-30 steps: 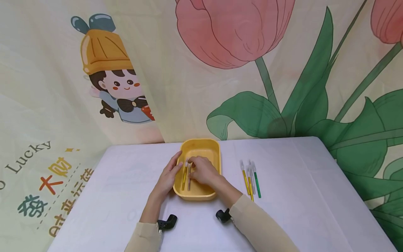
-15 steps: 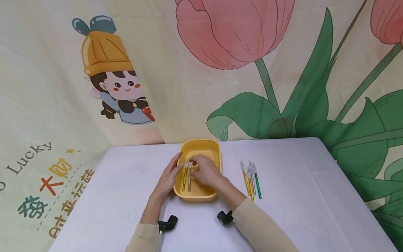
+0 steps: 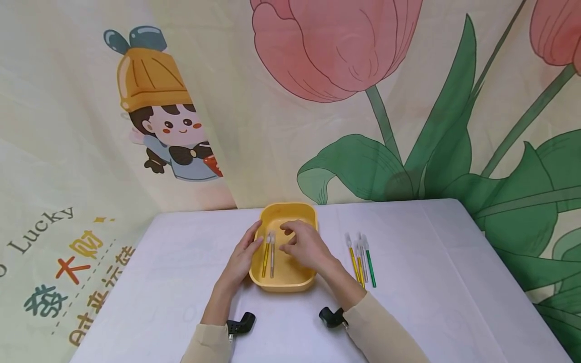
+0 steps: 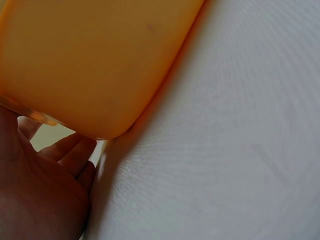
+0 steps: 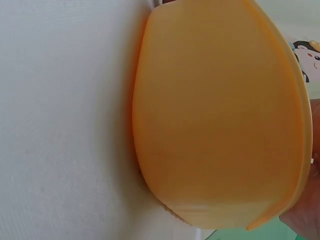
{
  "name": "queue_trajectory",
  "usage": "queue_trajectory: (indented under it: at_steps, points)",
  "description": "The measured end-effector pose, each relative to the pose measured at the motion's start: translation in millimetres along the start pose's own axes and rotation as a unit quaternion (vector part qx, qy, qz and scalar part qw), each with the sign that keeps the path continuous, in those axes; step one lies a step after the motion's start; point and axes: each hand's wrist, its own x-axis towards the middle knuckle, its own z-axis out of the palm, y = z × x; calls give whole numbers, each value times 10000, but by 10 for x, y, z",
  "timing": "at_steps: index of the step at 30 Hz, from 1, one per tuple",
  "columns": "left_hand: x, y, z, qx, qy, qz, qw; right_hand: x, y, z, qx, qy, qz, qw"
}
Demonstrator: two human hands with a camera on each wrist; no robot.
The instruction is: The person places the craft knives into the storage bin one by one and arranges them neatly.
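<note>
Inside yellow rounded tray (image 3: 290,276): yellow pen (image 3: 265,262), greyish pen (image 3: 272,262); left grip (image 3: 239,258) unclenched against tray, right grip (image 3: 306,245) released.

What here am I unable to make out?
Head view: floor of the yellow oblong tray, partly covered by the right hand.
Head view: tips of the slim yellow, silver and green pens, too small.
Left wrist view: tray interior, hidden by its wall.
Right wrist view: most of the right hand, hidden by tray and edge.

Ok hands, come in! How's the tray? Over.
Left hand against tray. Right hand over tray, holding nothing. Two pens inside. Nothing seems in the way.
</note>
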Motion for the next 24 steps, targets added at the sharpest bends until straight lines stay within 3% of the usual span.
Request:
queue_trajectory:
  at_steps: [7,24]
  points:
    - [1,-12,6,22,-22,-2,10000,-94,61,-69,349,330,-55,9988]
    - [2,-2,9,56,64,-42,10000,-153,186,-186,617,604,-12,9963]
